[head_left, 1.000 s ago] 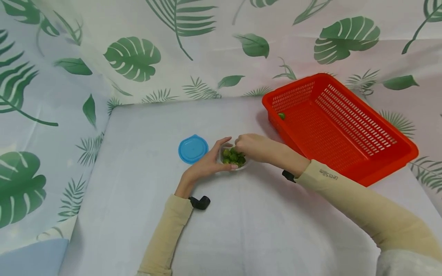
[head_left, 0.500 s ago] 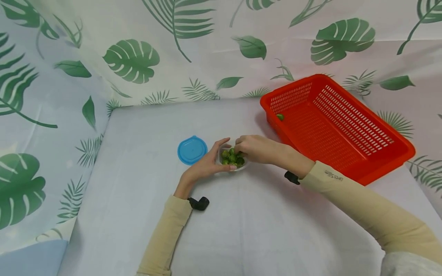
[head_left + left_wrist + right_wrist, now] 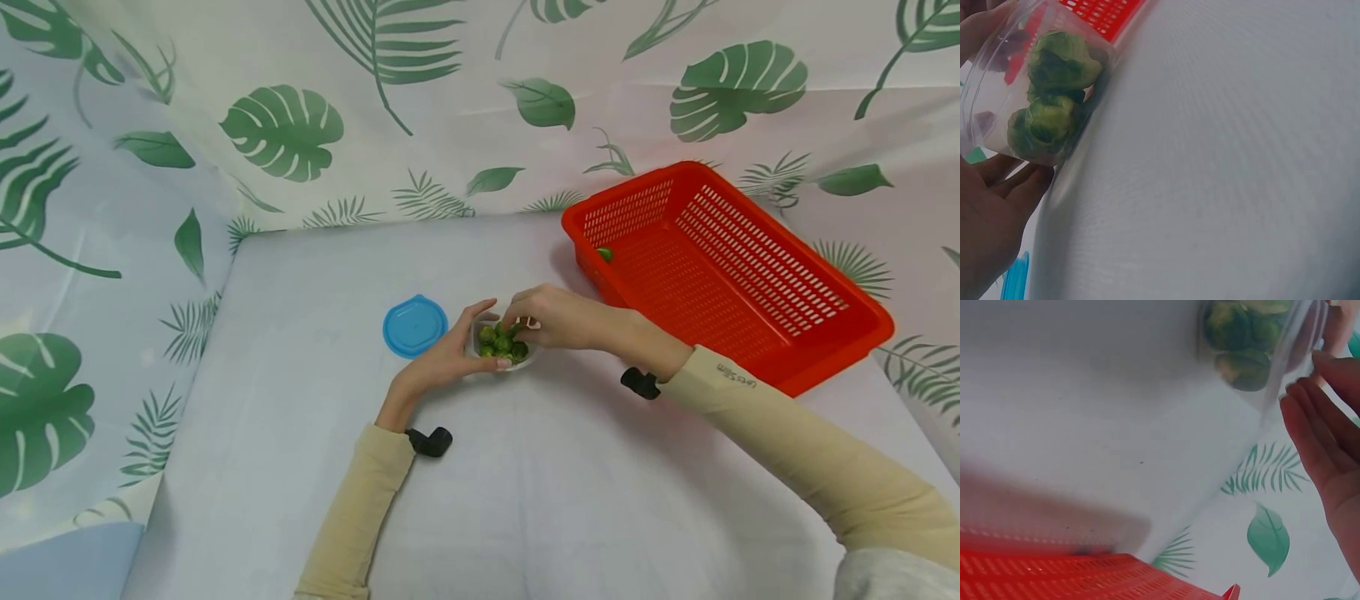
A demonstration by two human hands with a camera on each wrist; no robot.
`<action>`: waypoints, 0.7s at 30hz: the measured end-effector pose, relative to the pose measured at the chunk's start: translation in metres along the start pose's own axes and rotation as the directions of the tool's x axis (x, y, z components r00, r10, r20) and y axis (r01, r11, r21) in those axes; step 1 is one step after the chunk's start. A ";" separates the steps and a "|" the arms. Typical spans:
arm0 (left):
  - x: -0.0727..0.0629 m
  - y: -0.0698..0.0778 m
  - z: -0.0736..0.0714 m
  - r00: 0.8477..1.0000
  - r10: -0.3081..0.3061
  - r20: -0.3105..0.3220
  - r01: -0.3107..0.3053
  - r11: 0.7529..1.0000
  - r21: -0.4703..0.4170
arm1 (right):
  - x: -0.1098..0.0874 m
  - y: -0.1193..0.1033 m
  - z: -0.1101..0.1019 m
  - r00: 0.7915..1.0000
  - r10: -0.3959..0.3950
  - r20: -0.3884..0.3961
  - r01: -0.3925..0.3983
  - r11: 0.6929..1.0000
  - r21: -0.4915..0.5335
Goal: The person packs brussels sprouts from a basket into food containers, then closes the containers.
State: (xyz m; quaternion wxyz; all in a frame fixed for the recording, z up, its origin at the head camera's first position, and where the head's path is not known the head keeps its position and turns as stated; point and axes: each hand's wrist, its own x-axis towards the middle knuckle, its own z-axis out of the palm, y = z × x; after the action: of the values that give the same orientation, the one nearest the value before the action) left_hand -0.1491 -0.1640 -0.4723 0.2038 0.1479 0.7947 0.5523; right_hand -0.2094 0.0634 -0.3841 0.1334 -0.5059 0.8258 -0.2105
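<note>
At centre frame, the left hand (image 3: 448, 357) grips a clear plastic tub (image 3: 996, 100) of round green sprouts (image 3: 504, 343); the right hand (image 3: 558, 317) dips in, pinch unclear. One green piece (image 3: 604, 253) seems left in the upper-right red slotted plastic basket (image 3: 750, 308); the round blue plastic lid (image 3: 415, 327) is off.

Small dark lettering (image 3: 737, 376) stands on the beige right sleeve (image 3: 795, 433), close to its wrist end and over the right-hand side of the counter (image 3: 600, 500). It appears to read "Let's Slim", set in one short line along the sleeve; it is slightly blurred, so its apostrophe and spacing are uncertain.
</note>
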 end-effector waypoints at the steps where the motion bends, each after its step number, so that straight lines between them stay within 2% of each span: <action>1: 0.000 0.000 0.000 1.000 -0.001 0.000 0.001 1.000 0.003 | 0.000 -0.001 -0.002 1.000 0.012 0.005 -0.012 1.000 0.028; 7: 0.001 -0.001 0.000 1.000 -0.002 -0.001 0.002 1.000 0.000 | -0.004 -0.003 -0.015 0.997 0.072 0.026 -0.075 0.987 0.145; 21: 0.001 0.000 0.001 1.000 -0.006 -0.002 0.006 1.000 0.010 | -0.020 0.002 -0.040 0.991 0.131 -0.030 -0.122 0.972 0.199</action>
State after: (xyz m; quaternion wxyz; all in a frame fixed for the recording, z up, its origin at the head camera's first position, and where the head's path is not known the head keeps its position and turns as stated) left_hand -0.1499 -0.1631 -0.4729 0.2039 0.1460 0.7980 0.5480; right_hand -0.2191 0.0905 -0.3504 0.1784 -0.4320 0.8341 -0.2931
